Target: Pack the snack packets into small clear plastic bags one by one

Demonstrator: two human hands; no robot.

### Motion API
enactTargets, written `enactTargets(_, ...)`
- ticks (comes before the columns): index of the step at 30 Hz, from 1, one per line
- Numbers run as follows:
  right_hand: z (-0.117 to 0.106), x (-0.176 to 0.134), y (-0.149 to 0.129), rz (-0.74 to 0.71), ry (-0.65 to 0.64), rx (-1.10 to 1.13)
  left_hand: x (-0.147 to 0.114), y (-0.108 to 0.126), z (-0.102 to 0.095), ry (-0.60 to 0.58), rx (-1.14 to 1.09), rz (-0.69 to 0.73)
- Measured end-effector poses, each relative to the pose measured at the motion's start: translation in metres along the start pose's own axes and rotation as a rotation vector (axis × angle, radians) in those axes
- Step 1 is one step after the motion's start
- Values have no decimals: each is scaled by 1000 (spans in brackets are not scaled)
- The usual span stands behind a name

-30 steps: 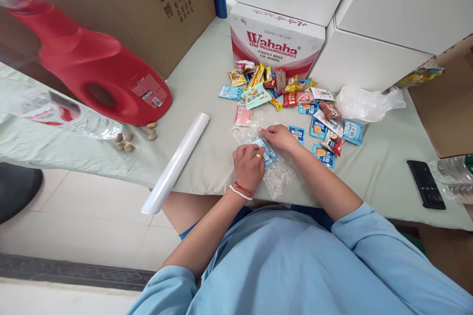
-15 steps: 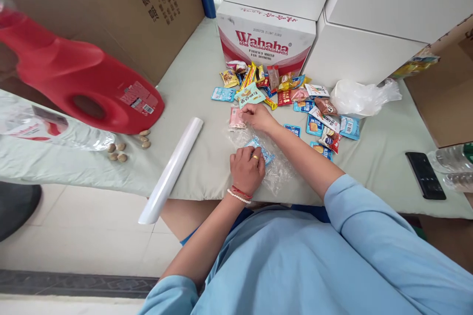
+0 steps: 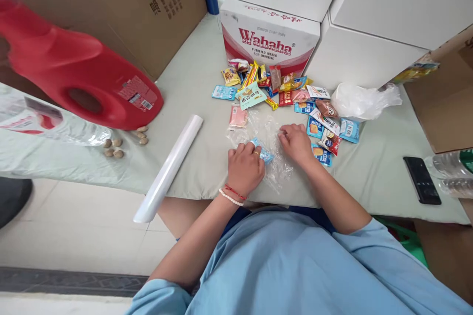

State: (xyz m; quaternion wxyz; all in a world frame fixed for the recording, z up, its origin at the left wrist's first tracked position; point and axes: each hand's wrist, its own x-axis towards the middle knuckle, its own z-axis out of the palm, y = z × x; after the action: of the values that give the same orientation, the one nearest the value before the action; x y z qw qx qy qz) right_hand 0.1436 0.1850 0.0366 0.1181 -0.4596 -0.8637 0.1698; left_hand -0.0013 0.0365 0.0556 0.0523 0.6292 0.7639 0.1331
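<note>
In the head view, my half-curled left hand (image 3: pixel 246 170) has hold of a blue snack packet (image 3: pixel 264 154) amid clear film (image 3: pixel 276 173), seemingly steadying it. My right hand (image 3: pixel 296 143) curls loosely beside; any grip, I can't tell.

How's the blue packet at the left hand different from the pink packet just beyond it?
The blue packet is partly covered by the left hand; no hand covers the pink packet. The blue packet lies nearer the table's front edge; the pink packet lies farther back. Both are small packets.
</note>
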Motion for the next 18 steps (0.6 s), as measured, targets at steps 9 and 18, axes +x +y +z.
enactTargets(9, 4, 34, -11, 157, -79, -167, 2, 5, 5, -44, 94, -34)
enactTargets(18, -29, 29, -30, -94, -152, 103, 2, 2, 8, -26, 71, -9)
